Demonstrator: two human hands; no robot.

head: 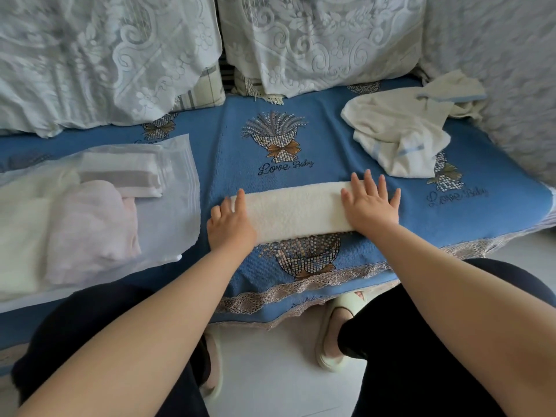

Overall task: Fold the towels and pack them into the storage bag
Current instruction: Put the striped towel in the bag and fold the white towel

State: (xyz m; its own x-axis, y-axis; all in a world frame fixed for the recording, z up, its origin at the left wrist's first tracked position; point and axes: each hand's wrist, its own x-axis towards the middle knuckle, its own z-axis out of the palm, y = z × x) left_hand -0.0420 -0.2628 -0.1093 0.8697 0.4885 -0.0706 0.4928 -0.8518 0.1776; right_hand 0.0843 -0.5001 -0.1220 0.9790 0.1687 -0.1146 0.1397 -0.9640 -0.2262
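Roughly midway, judging by the layout. Cream towel (296,210) folded into a long narrow strip, lying crosswise on the blue sofa cover (228,139), near the front edge. Left hand (230,225) resting on the strip's left end, fingers loosely bent over the edge, not clearly gripping; right hand (371,203) flat on the right end, fingers spread & straight, pressing down. Looks like smoothing the fold, w/ at least one more fold (end to end, probably) needed before it fits the bag. Storage bag (177,188) lying to the left, translucent, w/ several folded items already inside: a striped grey-and-white towel (120,176) toward the back, a pink towel (93,227) in front of it, plus something cream-white (21,230) at the far left (hard to tell through the plastic whether one piece or two). Bag mouth not clearly visible, so can't tell which side is open. Still to do: a loose heap of cream towels (403,136) w/ pale blue trim at back right, well apart from the hands, unfolded & crumpled; count unclear, maybe two. So approx.: three or so packed, one in hand, the heap left. Next move likely calls for folding the strip in half, then sliding it over to the bag.
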